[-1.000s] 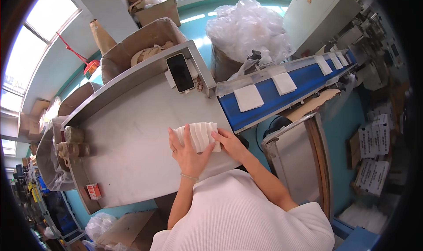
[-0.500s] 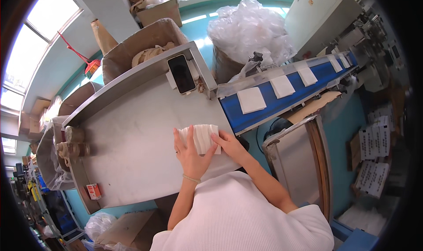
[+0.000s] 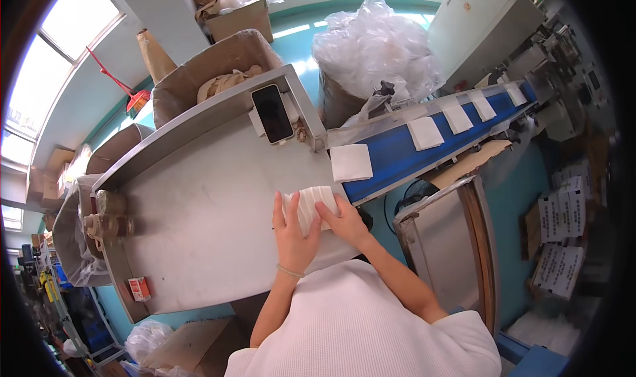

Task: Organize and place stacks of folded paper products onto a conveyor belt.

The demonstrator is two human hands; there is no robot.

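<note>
Dark printing covers the white cartons (image 3: 563, 208) at the right, but it is too small and bent to read; so is the print on the small red-and-white box (image 3: 139, 289) at the counter's (image 3: 199, 231) near left corner. The black-screened phone (image 3: 271, 114) shows a dark display.

The white stack of thin folded sheets (image 3: 316, 197) is between both hands over the counter's right end, beside the blue conveyor belt (image 3: 392, 153). The left hand (image 3: 295, 241) has its fingers part-spread around the stack's left side; the right hand (image 3: 349, 226) grips the right end, thumb on top, its other fingers partly hidden. Whether the stack touches the counter, I cannot tell. White folded squares (image 3: 351, 162) lie along the belt, whose far end blurs into machinery.

A brown cardboard box (image 3: 173, 79) behind the counter holds crumpled tan material (image 3: 228, 82); clear plastic bags (image 3: 377, 46) heap above a bin (image 3: 336, 102).
</note>
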